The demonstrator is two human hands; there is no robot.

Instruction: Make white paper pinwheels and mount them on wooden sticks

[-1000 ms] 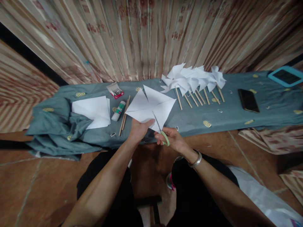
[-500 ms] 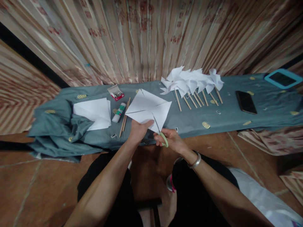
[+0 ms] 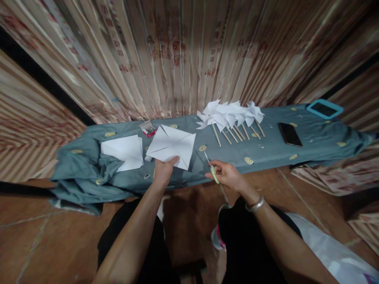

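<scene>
My left hand [image 3: 164, 170] pinches the near edge of a white paper square [image 3: 173, 144], thumb on top. Slits run in from the paper's corners toward its middle. In my right hand [image 3: 227, 174] is a pair of scissors [image 3: 213, 171] with pale green handles. The blades point up and away over the cloth, apart from the paper. Behind the paper, partly covered by it, sits a small red-and-white box [image 3: 148, 129] with small metal pieces inside. The glue stick and the loose wooden sticks are mostly hidden under the paper.
White sheets [image 3: 124, 152] lie stacked on the left of the cloth-covered table [image 3: 189, 177]. Several paper pinwheels [image 3: 231, 114] on wooden sticks rest at the back. To the right are a black phone [image 3: 290, 134] and a blue-framed tablet [image 3: 325, 109]. A curtain [image 3: 177, 59] hangs behind.
The scissors have come out of the paper's near corner and moved right with my right hand. My left hand has shifted the paper left, where a fresh slit shows. The view has also shifted.
</scene>
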